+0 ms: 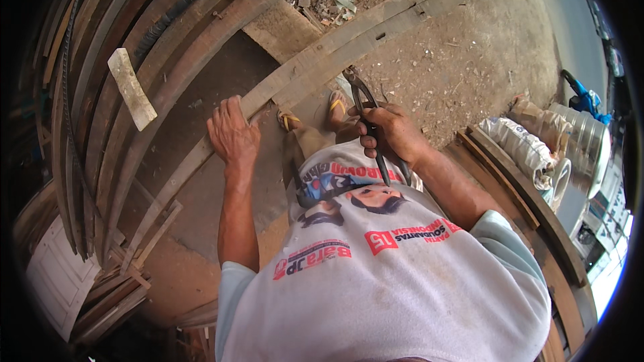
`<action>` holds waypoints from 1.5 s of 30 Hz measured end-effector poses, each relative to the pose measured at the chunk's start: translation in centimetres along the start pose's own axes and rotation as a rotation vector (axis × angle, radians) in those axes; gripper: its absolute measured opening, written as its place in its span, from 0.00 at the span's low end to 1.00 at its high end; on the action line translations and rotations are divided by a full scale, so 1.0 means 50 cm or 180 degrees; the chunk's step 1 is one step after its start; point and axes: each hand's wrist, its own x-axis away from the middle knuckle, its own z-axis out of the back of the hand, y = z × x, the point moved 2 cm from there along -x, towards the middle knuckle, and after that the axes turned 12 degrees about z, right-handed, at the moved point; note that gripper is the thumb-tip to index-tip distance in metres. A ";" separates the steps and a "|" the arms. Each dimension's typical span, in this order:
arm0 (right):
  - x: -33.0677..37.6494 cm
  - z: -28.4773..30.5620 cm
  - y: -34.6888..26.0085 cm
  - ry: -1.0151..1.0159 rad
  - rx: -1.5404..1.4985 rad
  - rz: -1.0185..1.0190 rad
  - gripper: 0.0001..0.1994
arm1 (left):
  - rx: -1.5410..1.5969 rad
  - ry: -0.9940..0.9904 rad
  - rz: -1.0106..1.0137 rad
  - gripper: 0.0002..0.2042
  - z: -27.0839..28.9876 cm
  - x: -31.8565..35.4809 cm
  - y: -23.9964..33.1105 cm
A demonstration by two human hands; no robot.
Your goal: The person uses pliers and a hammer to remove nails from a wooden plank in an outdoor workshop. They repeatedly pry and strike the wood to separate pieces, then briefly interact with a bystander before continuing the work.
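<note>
My left hand [233, 131] is closed over the edge of a long, worn wooden plank [295, 70], fingers on top and thumb along the near side. The plank runs from lower left to upper right and has a few small dark holes. In my right hand [392, 133] is a pair of dark metal pincers [357, 88], gripped by the handles. Their jaws point away from me, close to the plank's near edge. Whether they touch it, or hold a nail, I cannot make out.
Several long boards [194, 47] are stacked at the left, with a pale wood offcut [131, 88] over them. Wood scraps and rubble [342, 0] lie beyond the plank. To the right are more boards [523, 194], white sacks [516, 147] and a clear plastic container [582, 141].
</note>
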 end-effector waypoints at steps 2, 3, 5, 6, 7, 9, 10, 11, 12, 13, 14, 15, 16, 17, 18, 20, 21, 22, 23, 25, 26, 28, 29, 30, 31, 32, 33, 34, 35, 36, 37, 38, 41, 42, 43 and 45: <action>-0.007 0.027 0.000 -0.0185 0.0161 0.0046 0.12 | 0.0014 -0.0081 0.0000 0.32 0.001 -0.004 -0.001; -0.010 0.038 0.002 -0.0236 0.0275 0.0067 0.13 | 0.0020 -0.0076 0.0003 0.32 0.000 -0.005 -0.002; -0.019 0.061 0.001 -0.0400 0.0382 0.0082 0.15 | 0.0028 -0.0106 0.0018 0.32 0.000 -0.007 -0.002; -0.024 0.073 -0.001 -0.0511 0.0377 0.0076 0.15 | 0.0031 -0.0142 0.0031 0.32 0.001 -0.008 -0.002; -0.031 0.090 -0.003 -0.0624 0.0373 0.0068 0.16 | 0.0036 -0.0177 0.0047 0.31 0.001 -0.009 -0.002; -0.043 0.110 -0.014 -0.0936 0.0424 0.0064 0.20 | 0.0072 -0.0201 0.0040 0.31 -0.001 -0.008 -0.007; -0.044 0.118 -0.022 -0.0986 0.0465 0.0040 0.20 | 0.0092 -0.0213 0.0041 0.31 -0.002 -0.008 -0.008; -0.047 0.119 -0.029 -0.1043 0.0502 0.0014 0.20 | 0.0095 -0.0252 0.0067 0.31 -0.002 -0.010 -0.007; -0.050 0.126 -0.032 -0.1070 0.0554 -0.0018 0.20 | 0.0098 -0.0291 0.0096 0.31 0.000 -0.013 -0.003; -0.052 0.136 -0.035 -0.1097 0.0608 -0.0051 0.19 | 0.0102 -0.0330 0.0125 0.31 0.001 -0.014 -0.002; -0.051 0.139 -0.036 -0.1105 0.0653 -0.0085 0.18 | 0.0072 -0.0285 0.0112 0.32 0.001 -0.013 -0.001; -0.052 0.137 -0.032 -0.1042 0.0629 -0.0085 0.18 | 0.0041 -0.0240 0.0099 0.32 0.002 -0.011 -0.001; -0.053 0.130 -0.025 -0.0979 0.0605 -0.0084 0.18 | 0.0011 -0.0195 0.0084 0.32 0.002 -0.007 -0.002; -0.051 0.121 -0.023 -0.0894 0.0589 -0.0070 0.18 | 0.0020 -0.0131 0.0060 0.32 0.000 -0.006 -0.001; -0.047 0.109 -0.022 -0.0827 0.0487 -0.0108 0.17 | 0.0029 -0.0067 0.0036 0.32 -0.001 -0.005 -0.003; -0.033 0.080 -0.023 -0.0687 0.0284 -0.0194 0.16 | 0.0013 0.0001 0.0029 0.31 -0.004 -0.001 -0.005; -0.026 0.066 -0.024 -0.0601 0.0185 -0.0262 0.15 | -0.0001 0.0020 0.0050 0.31 -0.006 -0.002 -0.003; -0.020 0.051 -0.023 -0.0514 0.0083 -0.0329 0.15 | -0.0015 0.0039 0.0067 0.31 -0.008 -0.001 -0.002; -0.017 0.043 -0.023 -0.0435 -0.0017 -0.0394 0.14 | -0.0012 0.0062 0.0074 0.31 -0.009 0.002 -0.004; -0.022 0.045 -0.017 -0.0416 -0.0539 -0.0582 0.14 | -0.0007 0.0107 0.0078 0.31 -0.011 0.008 -0.008; -0.017 0.027 -0.027 -0.0279 -0.0528 -0.0585 0.14 | 0.0021 0.0062 0.0084 0.31 -0.009 0.006 -0.008; -0.014 0.019 -0.031 -0.0124 -0.0484 -0.0558 0.15 | 0.0076 -0.0029 0.0084 0.31 -0.003 -0.001 -0.003; -0.015 0.025 -0.032 -0.0107 -0.0432 -0.0530 0.15 | 0.0100 -0.0030 0.0093 0.31 -0.004 -0.002 -0.004; -0.015 0.028 -0.030 -0.0088 -0.0382 -0.0502 0.15 | 0.0124 -0.0033 0.0100 0.31 -0.004 -0.002 -0.004; -0.012 0.028 -0.024 -0.0128 -0.0196 -0.0360 0.15 | 0.0147 -0.0036 0.0105 0.31 -0.004 -0.002 -0.007; -0.010 0.030 -0.021 -0.0167 0.0010 -0.0194 0.15 | 0.0192 -0.0064 0.0108 0.31 -0.006 -0.004 -0.008; -0.009 0.036 -0.016 -0.0217 0.0209 -0.0035 0.15 | 0.0222 -0.0092 0.0114 0.32 -0.006 -0.006 -0.010; -0.007 0.053 -0.004 -0.0393 0.0453 0.0140 0.15 | 0.0252 -0.0120 0.0119 0.32 -0.005 -0.008 -0.011; -0.007 0.060 0.005 -0.0351 0.0559 0.0143 0.16 | 0.0238 -0.0191 0.0116 0.32 -0.004 -0.010 -0.013; -0.007 0.064 0.011 -0.0307 0.0665 0.0145 0.16 | 0.0224 -0.0262 0.0112 0.32 -0.002 -0.015 -0.010; -0.006 0.070 0.016 -0.0261 0.0770 0.0148 0.16 | 0.0212 -0.0334 0.0107 0.33 0.001 -0.021 -0.010; -0.007 0.081 0.017 -0.0350 0.0974 0.0155 0.22 | 0.0217 -0.0412 0.0109 0.33 0.005 -0.027 -0.010; -0.007 0.091 0.028 -0.0314 0.1409 0.0496 0.22 | 0.0306 -0.0738 0.0153 0.36 0.025 -0.052 -0.008; -0.007 0.096 0.026 -0.0348 0.1586 0.0575 0.23 | 0.0380 -0.0909 0.0198 0.37 0.036 -0.062 -0.007; -0.008 0.100 0.024 -0.0383 0.1766 0.0654 0.23 | 0.0453 -0.1079 0.0244 0.38 0.042 -0.068 -0.008; -0.016 0.107 0.021 -0.0428 0.2144 0.0746 0.24 | 0.0444 -0.1094 0.0156 0.40 0.037 -0.074 -0.017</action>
